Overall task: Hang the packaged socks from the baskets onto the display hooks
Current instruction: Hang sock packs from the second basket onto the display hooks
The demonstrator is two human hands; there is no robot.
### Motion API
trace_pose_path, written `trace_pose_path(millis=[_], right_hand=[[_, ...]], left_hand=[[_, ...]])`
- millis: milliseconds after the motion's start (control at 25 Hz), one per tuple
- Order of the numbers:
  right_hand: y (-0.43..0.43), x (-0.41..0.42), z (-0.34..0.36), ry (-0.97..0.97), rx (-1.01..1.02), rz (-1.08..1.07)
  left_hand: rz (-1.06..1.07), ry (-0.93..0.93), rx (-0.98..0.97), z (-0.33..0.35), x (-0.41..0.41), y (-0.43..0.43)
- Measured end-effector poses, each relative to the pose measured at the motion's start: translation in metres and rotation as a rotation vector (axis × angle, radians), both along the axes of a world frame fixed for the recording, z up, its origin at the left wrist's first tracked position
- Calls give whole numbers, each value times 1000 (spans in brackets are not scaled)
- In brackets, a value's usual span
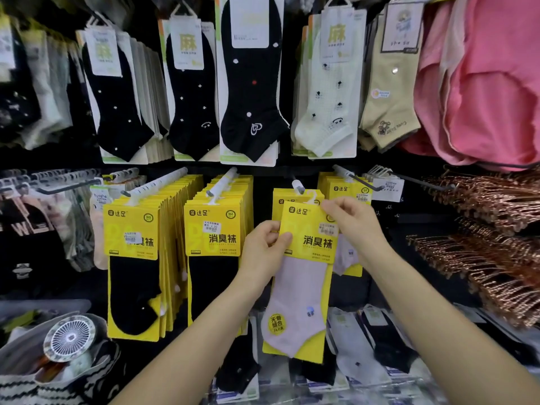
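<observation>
Sock wall (263,182): pack (304,258) held just under a hook (298,187).
Left hand (264,249) pinches its 9 o'clock edge, right hand (353,226) its 1 o'clock corner; probably light, stiff on top, floppy below, so grip the top.

Hook wall
I see display hooks (423,180) carrying stacks of yellow sock packs (214,229); black ankle socks (193,92) hang above.
</observation>
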State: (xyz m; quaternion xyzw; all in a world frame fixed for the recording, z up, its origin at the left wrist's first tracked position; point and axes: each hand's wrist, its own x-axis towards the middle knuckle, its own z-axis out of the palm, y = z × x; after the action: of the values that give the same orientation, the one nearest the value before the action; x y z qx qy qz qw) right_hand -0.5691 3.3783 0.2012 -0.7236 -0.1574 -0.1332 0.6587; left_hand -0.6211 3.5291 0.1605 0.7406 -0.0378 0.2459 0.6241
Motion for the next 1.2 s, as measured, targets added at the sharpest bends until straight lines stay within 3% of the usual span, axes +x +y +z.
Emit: trace_pose_path(millis=[120,280,480,840,1080,1200], right_hand=[[-12,-1,23,-65,-191,23],[-18,-2,39,-64,-366,89],[-20,-2,37,-95,-334,77],[-20,3,12,42,-181,72],[8,24,18,-20,-439,-15],[16,38,15,6,-440,-68]], left_hand=[[-44,15,105,-4,-3,-2],[-47,12,82,-5,-6,-8],[-43,11,38,-3,-9,-11],[-3,46,-15,9,-8,-11],[55,67,54,-5,-11,-4],[33,94,99,-11,-13,-2]])
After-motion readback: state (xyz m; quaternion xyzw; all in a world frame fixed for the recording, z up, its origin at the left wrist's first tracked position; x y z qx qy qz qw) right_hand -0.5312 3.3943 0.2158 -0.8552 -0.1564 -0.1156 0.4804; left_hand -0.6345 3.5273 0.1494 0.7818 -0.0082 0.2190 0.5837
